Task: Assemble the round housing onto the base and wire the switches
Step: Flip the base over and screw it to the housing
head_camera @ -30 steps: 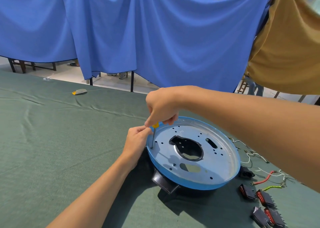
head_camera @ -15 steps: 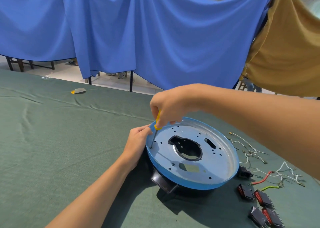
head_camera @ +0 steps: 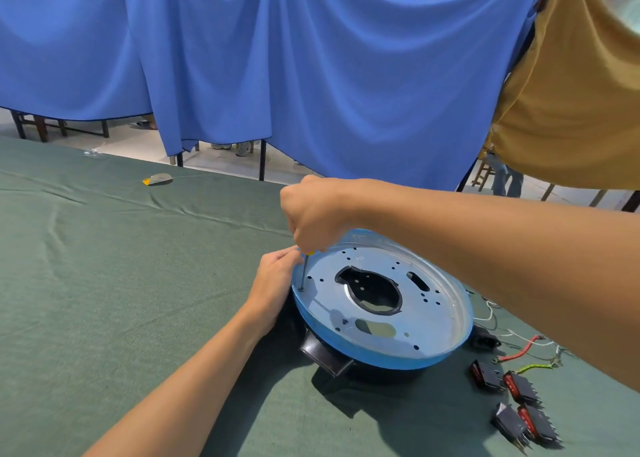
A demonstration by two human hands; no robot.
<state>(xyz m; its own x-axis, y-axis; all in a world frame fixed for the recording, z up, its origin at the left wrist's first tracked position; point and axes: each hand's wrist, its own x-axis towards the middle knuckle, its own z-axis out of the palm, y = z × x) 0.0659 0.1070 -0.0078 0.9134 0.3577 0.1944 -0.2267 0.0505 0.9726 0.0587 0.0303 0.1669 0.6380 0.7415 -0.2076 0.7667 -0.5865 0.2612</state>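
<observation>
Blue-rimmed housing sits on base — left hand curls fingers on its rim to steady it, right hand fists screwdriver, tip in edge hole, likely driving a screw.

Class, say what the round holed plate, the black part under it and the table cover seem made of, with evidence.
Round plate: likely sheet metal; pale sheen, punched holes. Black part: probably moulded plastic; smooth, slightly glossy. Table cover: green cloth, matte, wrinkled.

tbh most of the screwdriver is being hidden by the right hand, and the base is being buried under the round housing.
</observation>
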